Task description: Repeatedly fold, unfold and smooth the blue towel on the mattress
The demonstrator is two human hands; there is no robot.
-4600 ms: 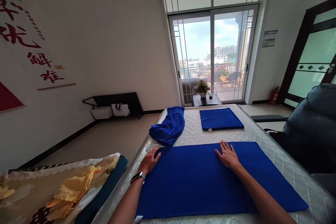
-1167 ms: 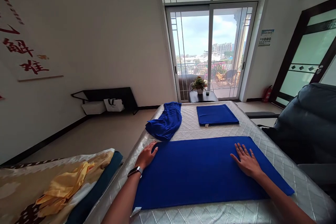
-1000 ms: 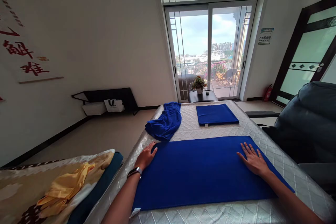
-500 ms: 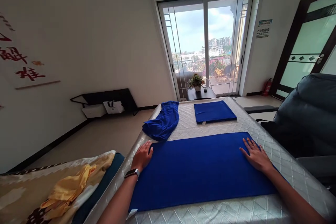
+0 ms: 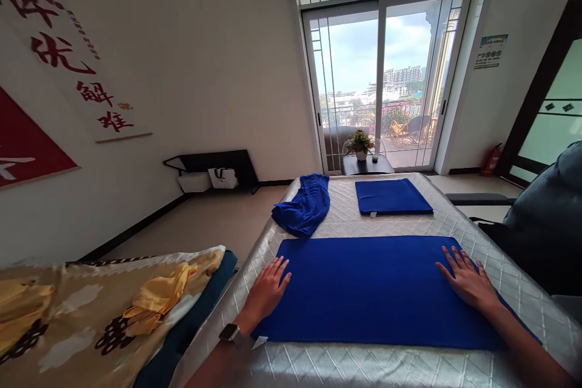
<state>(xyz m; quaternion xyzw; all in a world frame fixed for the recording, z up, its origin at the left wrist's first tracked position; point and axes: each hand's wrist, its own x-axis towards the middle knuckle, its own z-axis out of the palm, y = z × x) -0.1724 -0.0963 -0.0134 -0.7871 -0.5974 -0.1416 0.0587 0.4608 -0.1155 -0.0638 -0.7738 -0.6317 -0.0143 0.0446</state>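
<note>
A large blue cloth [image 5: 364,291] lies flat across the silvery quilted surface [image 5: 354,367], with a small white tag at its near left corner. My left hand [image 5: 268,288] rests on its left edge, fingers apart and holding nothing; a watch is on that wrist. On the cloth's right part lies my right hand [image 5: 468,279], palm down with fingers spread. Beyond the cloth, a crumpled blue cloth [image 5: 304,205] sits at the left and a neatly folded blue cloth [image 5: 393,197] at the right.
Left of the quilted surface is a patterned beige blanket [image 5: 82,315] with a yellow cloth [image 5: 161,297] on it. A dark armchair [image 5: 550,206] stands at the right. A small table [image 5: 368,165] with a potted plant [image 5: 360,144] is beyond the far edge.
The view has swung left, so the room appears shifted to the right. My left hand has slid a little nearer along the cloth's left edge. My right hand stays on the right part.
</note>
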